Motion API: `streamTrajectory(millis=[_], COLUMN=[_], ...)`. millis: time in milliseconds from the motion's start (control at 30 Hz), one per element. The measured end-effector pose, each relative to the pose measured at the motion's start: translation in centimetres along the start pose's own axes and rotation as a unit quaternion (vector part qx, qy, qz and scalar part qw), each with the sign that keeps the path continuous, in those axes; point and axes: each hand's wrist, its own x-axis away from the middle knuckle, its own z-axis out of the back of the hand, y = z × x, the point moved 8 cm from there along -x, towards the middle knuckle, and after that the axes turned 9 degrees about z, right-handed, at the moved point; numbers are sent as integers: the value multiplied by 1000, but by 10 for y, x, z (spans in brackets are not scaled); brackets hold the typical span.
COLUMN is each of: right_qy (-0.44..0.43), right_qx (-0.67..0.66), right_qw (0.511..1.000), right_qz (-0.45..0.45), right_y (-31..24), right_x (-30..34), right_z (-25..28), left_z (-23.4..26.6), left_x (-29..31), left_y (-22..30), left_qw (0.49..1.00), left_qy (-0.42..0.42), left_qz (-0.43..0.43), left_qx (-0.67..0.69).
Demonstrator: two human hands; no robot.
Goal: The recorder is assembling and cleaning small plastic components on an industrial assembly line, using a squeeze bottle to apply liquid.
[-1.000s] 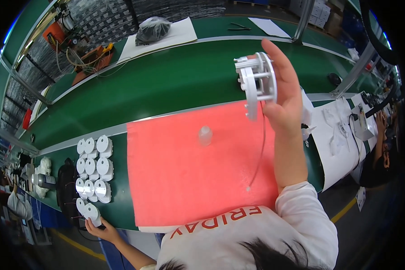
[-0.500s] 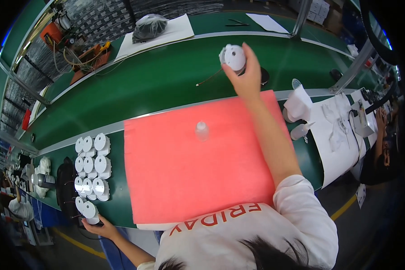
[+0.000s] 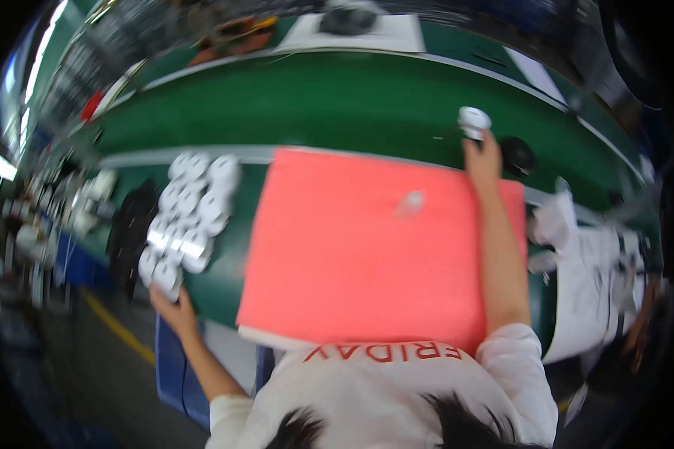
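Note:
Over the far green surface, my right hand [image 3: 484, 161] is closed on a round white plastic housing [image 3: 474, 119], held upward at the fingertips. At the left, my left hand [image 3: 175, 309] is closed around the near edge of another white housing [image 3: 168, 280], the closest one in a group. The other white housings [image 3: 195, 202] stand in close rows beyond it on the green table. Between my arms lies a pink mat [image 3: 374, 262], with a small clear bottle [image 3: 412, 202] on its far part. Motion blur smears the fine details.
A black round object [image 3: 517, 156] sits on the far surface beside my right hand. White cloth [image 3: 556, 221] and white paper [image 3: 588, 292] lie at the right. A dark bag [image 3: 131, 232] borders the housings on the left. A metal rail [image 3: 254, 155] runs behind the mat.
The whole view has shifted, so the mat and housings appear turned. My right hand still holds its housing, now tilted and seen more from the side. My left hand stays at the nearest housing.

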Motion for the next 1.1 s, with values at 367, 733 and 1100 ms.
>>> streamTrajectory(millis=[367, 733, 1100], right_qy=[-3, -12, 76], right_qx=[-218, -242, -324], right_qw=[975, 969, 940], right_qz=[-54, -57, -77], right_y=[80, 88, 49], right_x=[-9, -11, -23], right_z=[-27, -32, 10], left_z=[6, 1, -11], left_x=[-3, -8, -9], left_y=[36, 33, 23], left_qw=[999, 999, 998], left_qy=[23, -34, -48], left_qz=[4, 20, 26], left_qx=[-24, 12, -6])
